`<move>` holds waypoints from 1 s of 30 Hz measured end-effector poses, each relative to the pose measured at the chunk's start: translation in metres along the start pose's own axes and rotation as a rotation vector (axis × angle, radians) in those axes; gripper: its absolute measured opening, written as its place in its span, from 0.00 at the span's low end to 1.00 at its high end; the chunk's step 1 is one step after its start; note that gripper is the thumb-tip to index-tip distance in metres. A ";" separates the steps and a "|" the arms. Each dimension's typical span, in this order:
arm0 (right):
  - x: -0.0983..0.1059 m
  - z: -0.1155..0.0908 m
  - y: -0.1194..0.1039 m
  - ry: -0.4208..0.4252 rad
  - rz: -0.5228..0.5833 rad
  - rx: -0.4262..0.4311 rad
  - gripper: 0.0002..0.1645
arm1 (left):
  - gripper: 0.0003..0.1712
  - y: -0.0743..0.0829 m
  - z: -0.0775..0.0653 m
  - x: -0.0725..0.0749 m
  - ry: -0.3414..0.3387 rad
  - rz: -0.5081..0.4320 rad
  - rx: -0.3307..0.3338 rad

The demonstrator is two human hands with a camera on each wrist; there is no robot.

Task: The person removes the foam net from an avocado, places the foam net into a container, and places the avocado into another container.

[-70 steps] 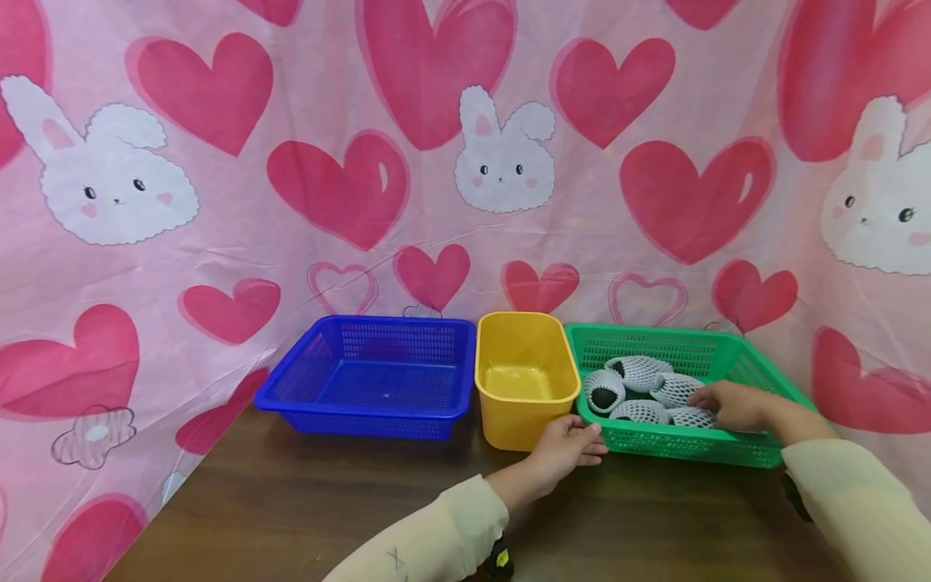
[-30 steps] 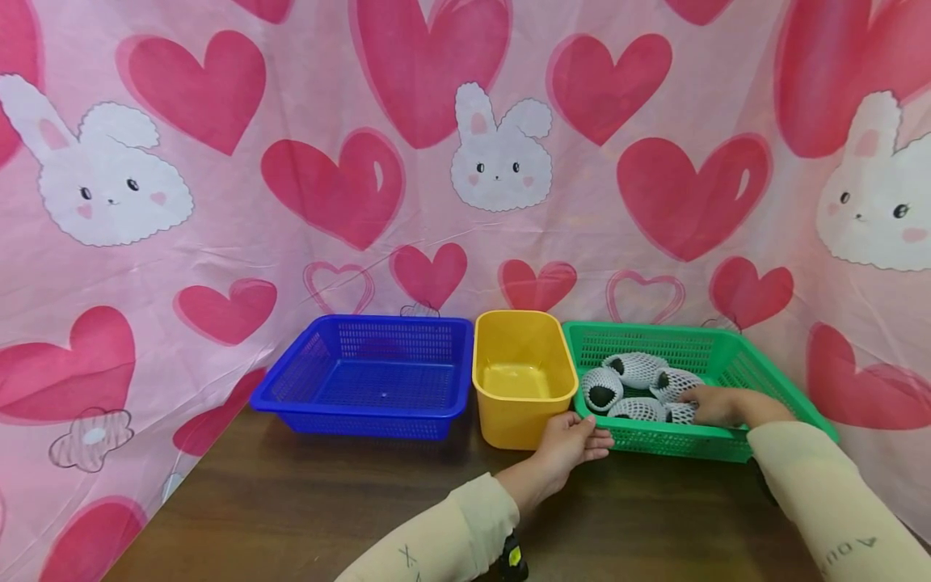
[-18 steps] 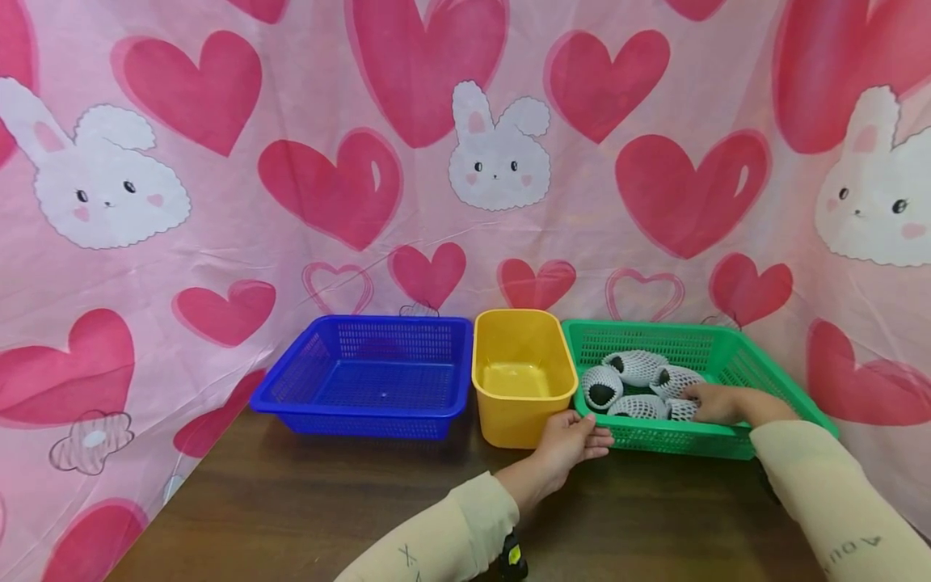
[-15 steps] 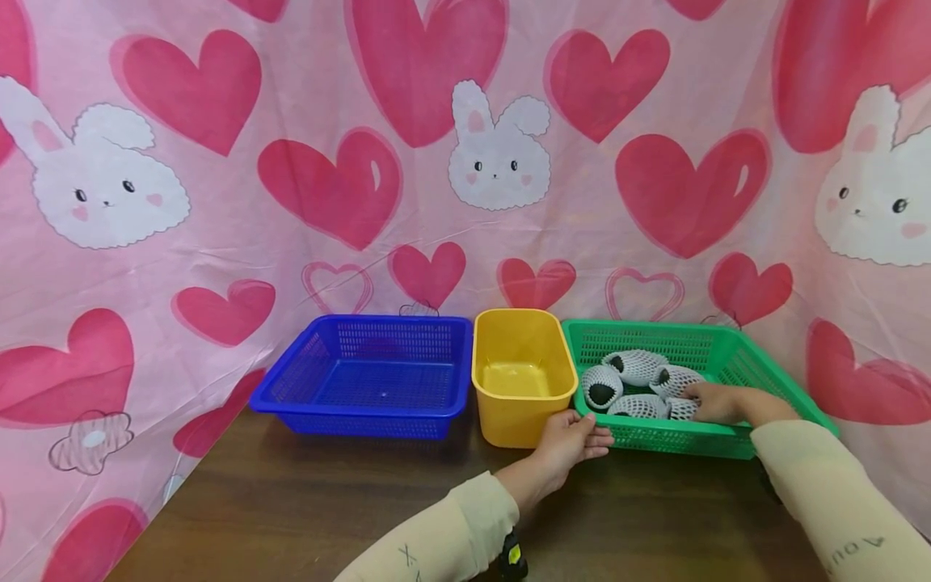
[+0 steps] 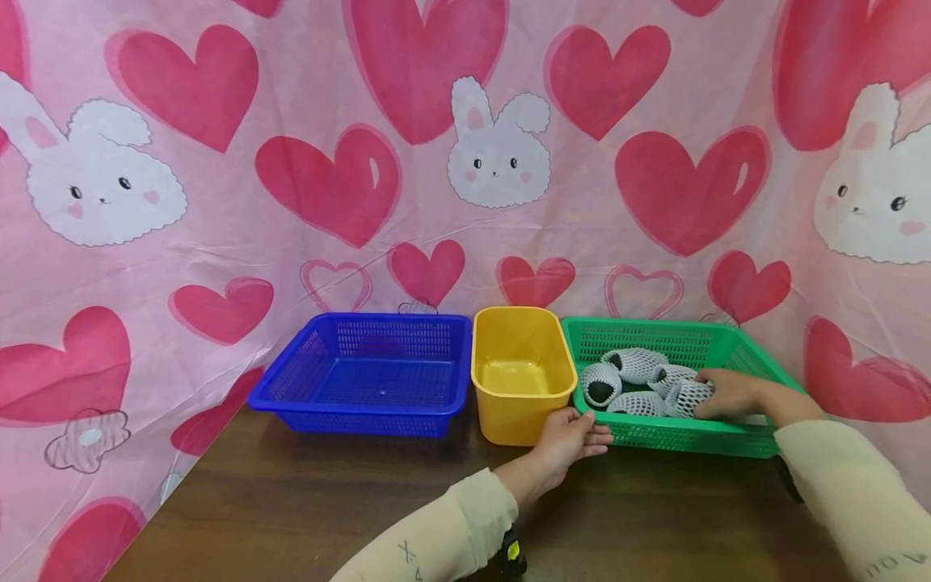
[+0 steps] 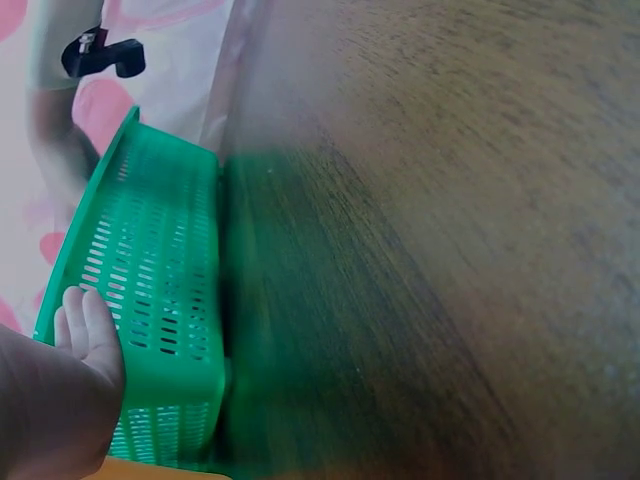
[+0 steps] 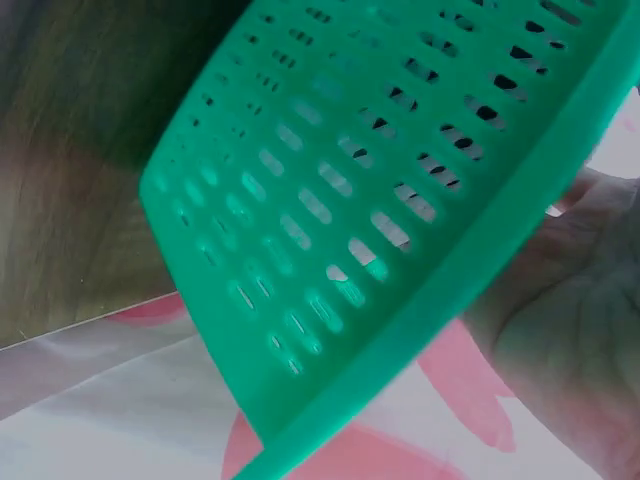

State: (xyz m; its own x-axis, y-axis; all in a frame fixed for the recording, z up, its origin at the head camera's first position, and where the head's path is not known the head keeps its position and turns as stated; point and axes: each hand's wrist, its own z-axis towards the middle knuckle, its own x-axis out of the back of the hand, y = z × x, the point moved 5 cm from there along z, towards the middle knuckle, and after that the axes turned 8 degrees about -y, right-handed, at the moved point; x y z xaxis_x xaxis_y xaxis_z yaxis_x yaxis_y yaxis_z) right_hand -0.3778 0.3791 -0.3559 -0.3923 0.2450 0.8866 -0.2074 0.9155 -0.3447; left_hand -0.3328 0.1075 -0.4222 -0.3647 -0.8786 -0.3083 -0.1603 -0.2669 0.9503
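In the head view, a green basket [image 5: 735, 440] at the right holds several dark, rounded items in white foam net sleeves. My right hand [image 5: 735, 394] reaches over the basket's front rim and grips the front-right netted item [image 5: 687, 398], which is tilted up against its neighbours. Its fingertips are partly hidden behind that item. The other netted items, such as one at the left [image 5: 601, 384] and one at the back [image 5: 636, 364], lie close together. My left hand [image 5: 570, 440] has its fingers straight at the basket's front-left corner; the left wrist view shows the fingers [image 6: 95, 325] along the basket wall.
A yellow bin [image 5: 520, 416] stands between the green basket and a blue basket [image 5: 364, 424], both with nothing inside. All three stand in a row on a dark wooden table [image 5: 327, 501]. Behind them hangs a pink cloth [image 5: 436, 218] with hearts and rabbits.
My right hand has risen slightly and shifted right, and the front-right netted item has tilted up with it. The left hand stays at the basket's corner.
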 end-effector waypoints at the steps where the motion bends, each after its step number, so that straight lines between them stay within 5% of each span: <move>1: 0.001 0.000 0.001 0.008 0.005 0.001 0.44 | 0.10 0.001 0.000 0.000 0.000 0.002 -0.001; 10: 0.012 -0.015 -0.007 0.090 0.063 0.056 0.40 | 0.10 0.002 -0.001 0.000 -0.008 0.008 -0.004; 30: 0.026 -0.041 -0.040 0.271 -0.019 0.130 0.44 | 0.10 0.003 -0.002 0.000 -0.022 0.038 0.024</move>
State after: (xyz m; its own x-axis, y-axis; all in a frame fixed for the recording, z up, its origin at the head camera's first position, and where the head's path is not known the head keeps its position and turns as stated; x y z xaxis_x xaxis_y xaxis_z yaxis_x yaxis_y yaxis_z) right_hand -0.3432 0.3617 -0.3062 -0.1379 0.3206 0.9371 -0.3326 0.8762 -0.3487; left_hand -0.3317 0.1056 -0.4194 -0.3913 -0.8789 -0.2727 -0.1673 -0.2235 0.9603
